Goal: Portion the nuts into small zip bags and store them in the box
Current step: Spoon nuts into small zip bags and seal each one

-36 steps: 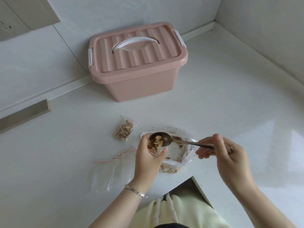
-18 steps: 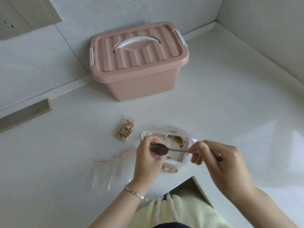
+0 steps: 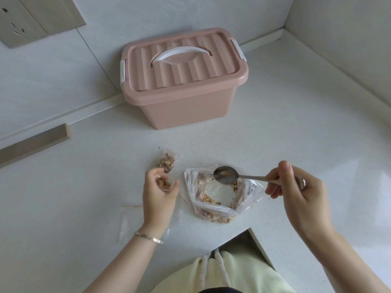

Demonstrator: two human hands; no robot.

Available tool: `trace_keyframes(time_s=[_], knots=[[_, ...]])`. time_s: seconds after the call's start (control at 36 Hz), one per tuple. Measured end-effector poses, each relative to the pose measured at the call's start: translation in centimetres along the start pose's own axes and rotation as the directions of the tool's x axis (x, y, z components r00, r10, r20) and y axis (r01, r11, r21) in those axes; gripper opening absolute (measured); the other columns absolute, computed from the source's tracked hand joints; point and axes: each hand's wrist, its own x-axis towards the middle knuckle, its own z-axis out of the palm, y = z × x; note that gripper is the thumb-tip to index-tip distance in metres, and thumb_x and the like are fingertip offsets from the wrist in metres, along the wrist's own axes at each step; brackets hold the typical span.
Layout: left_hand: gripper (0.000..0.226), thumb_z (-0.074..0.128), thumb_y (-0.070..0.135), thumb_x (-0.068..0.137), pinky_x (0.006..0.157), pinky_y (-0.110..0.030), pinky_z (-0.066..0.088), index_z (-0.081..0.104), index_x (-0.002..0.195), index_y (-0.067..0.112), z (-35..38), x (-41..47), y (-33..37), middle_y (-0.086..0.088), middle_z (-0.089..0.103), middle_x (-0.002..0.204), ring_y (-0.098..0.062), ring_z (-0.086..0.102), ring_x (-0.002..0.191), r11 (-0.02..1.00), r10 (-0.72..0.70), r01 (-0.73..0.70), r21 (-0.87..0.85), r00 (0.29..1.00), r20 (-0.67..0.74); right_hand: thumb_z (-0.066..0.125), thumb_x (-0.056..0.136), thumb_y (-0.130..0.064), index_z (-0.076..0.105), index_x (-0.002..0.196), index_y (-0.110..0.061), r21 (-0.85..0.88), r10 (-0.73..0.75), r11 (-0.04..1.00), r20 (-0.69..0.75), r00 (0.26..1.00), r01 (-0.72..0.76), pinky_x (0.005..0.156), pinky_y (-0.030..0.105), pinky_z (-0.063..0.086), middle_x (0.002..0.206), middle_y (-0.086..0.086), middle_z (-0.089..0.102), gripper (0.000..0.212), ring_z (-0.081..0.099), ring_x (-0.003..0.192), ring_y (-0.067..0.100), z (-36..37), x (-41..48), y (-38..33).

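Left hand (image 3: 159,199) curled round small zip bag (image 3: 164,183) of nuts, left of big open nut bag (image 3: 218,192). Right hand (image 3: 300,197) pinches spoon (image 3: 226,175), bowl empty above it. Pink box (image 3: 190,106) far, lid on.

White speckled countertop (image 3: 296,134) sitting in a pale corner, with light glancing across it.
The countertop is running back to 2 walls that are meeting at its far right corner: a back wall (image 3: 63,81) of pale tiles, with 1 thin joint (image 3: 95,60) slanting down it, and a plain right wall (image 3: 349,28). A low white upstand (image 3: 84,111) is edging the back edge. A beige socket plate (image 3: 19,24) is sitting high on the back wall toward the far left corner, a flat beige panel (image 3: 57,13) adjoining it. A tan wooden strip (image 3: 36,142) is running along the back edge at the left. Soft light is pooling in bright patches (image 3: 370,182) near the right edge. At the near edge a dark angular notch (image 3: 239,242) is cutting into the slab.
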Motion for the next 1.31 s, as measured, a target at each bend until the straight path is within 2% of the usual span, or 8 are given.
trace_keyframes(time_s=[0.14, 0.25, 0.36, 0.5, 0.64, 0.89, 1.08, 1.31], knots=[[0.040, 0.071, 0.008, 0.075, 0.080, -0.043, 0.048, 0.045, 0.105, 0.012, -0.6, 5.1, -3.3, 0.000, 0.057, 0.086, -0.030, 0.059, 0.085, 0.958, -0.083, 0.089, 0.273, 0.996, -0.034, 0.040, 0.086, -0.058, 0.060, 0.059, -0.023, -0.048, 0.054, 0.998, 0.064, 0.997, -0.051, 0.050, 0.019, 0.043, 0.056, 0.003, 0.062, 0.049, 0.054, 0.048, 0.008, 1.1, -0.3, 1.0], [0.048, 0.071, 0.012, 0.077, 0.085, -0.042, 0.042, 0.046, 0.117, 0.005, -0.2, 7.6, -4.8, -0.008, 0.061, 0.101, -0.033, 0.054, 0.103, 0.894, -0.179, 0.175, 0.412, 0.983, -0.029, 0.039, 0.087, -0.060, 0.059, 0.061, -0.024, -0.123, 0.077, 0.990, 0.096, 0.992, -0.065, 0.053, 0.025, 0.043, 0.055, -0.004, 0.062, 0.049, 0.054, 0.049, 0.009, 1.9, -0.5, 1.5], [0.068, 0.078, 0.008, 0.068, 0.092, -0.039, 0.041, 0.042, 0.125, 0.000, -0.1, 8.7, -6.1, -0.018, 0.054, 0.115, -0.034, 0.052, 0.110, 0.913, -0.229, 0.196, 0.358, 0.972, 0.052, 0.037, 0.080, -0.056, 0.058, 0.059, -0.021, -0.139, 0.098, 0.987, 0.131, 0.987, -0.079, 0.056, 0.035, 0.044, 0.056, -0.002, 0.062, 0.047, 0.054, 0.050, 0.018, 2.4, -0.8, 1.3], [0.085, 0.082, 0.012, 0.065, 0.105, -0.035, 0.029, 0.035, 0.136, 0.003, -1.2, 7.0, -5.1, -0.014, 0.039, 0.134, -0.026, 0.036, 0.128, 0.936, -0.099, 0.055, 0.349, 0.989, 0.110, 0.037, 0.082, -0.052, 0.057, 0.058, -0.022, -0.165, 0.081, 0.985, 0.138, 0.987, -0.058, 0.055, 0.034, 0.043, 0.055, -0.005, 0.061, 0.043, 0.053, 0.050, 0.019, 2.6, -0.8, 1.6], [0.046, 0.077, 0.010, 0.070, 0.090, -0.038, 0.039, 0.057, 0.111, 0.004, -2.7, 2.5, -5.2, -0.015, 0.053, 0.111, -0.034, 0.050, 0.105, 0.867, 0.069, -0.114, 0.486, 0.991, 0.110, 0.038, 0.092, -0.052, 0.052, 0.055, -0.025, -0.184, 0.037, 0.983, 0.124, 0.992, -0.014, 0.049, 0.021, 0.036, 0.053, -0.008, 0.056, 0.048, 0.049, 0.049, 0.010, 2.8, -0.6, 2.2], [0.053, 0.070, 0.034, 0.077, 0.087, -0.034, 0.044, 0.047, 0.119, 0.012, -2.0, -1.7, -7.2, -0.008, 0.053, 0.114, -0.027, 0.051, 0.111, 0.726, -0.363, 0.156, 0.670, 0.914, 0.180, 0.025, 0.085, -0.060, 0.044, 0.056, -0.002, -0.219, -0.059, 0.972, 0.150, 0.987, 0.091, 0.047, 0.019, 0.028, 0.052, 0.013, 0.048, 0.067, 0.038, 0.049, 0.012, 3.7, -0.1, 2.5], [0.040, 0.068, 0.017, 0.081, 0.066, -0.026, 0.037, 0.050, 0.115, 0.012, -1.7, -1.7, -7.1, 0.003, 0.050, 0.080, -0.018, 0.051, 0.078, 0.796, -0.371, 0.205, 0.570, 0.909, 0.190, 0.026, 0.087, -0.058, 0.039, 0.052, -0.024, -0.167, -0.066, 0.982, 0.135, 0.989, 0.088, 0.052, 0.024, 0.035, 0.051, 0.002, 0.049, 0.051, 0.047, 0.055, 0.015, 3.6, -0.5, 3.1], [0.010, 0.066, 0.013, 0.081, 0.068, -0.032, 0.046, 0.063, 0.078, 0.004, -2.4, -1.9, -6.4, -0.004, 0.054, 0.074, -0.023, 0.055, 0.074, 0.886, -0.229, 0.110, 0.450, 0.949, 0.218, 0.025, 0.087, -0.057, 0.038, 0.053, -0.026, -0.168, -0.095, 0.979, 0.103, 0.990, 0.111, 0.051, 0.014, 0.032, 0.053, -0.001, 0.046, 0.048, 0.046, 0.055, 0.008, 3.2, -0.7, 2.7]])
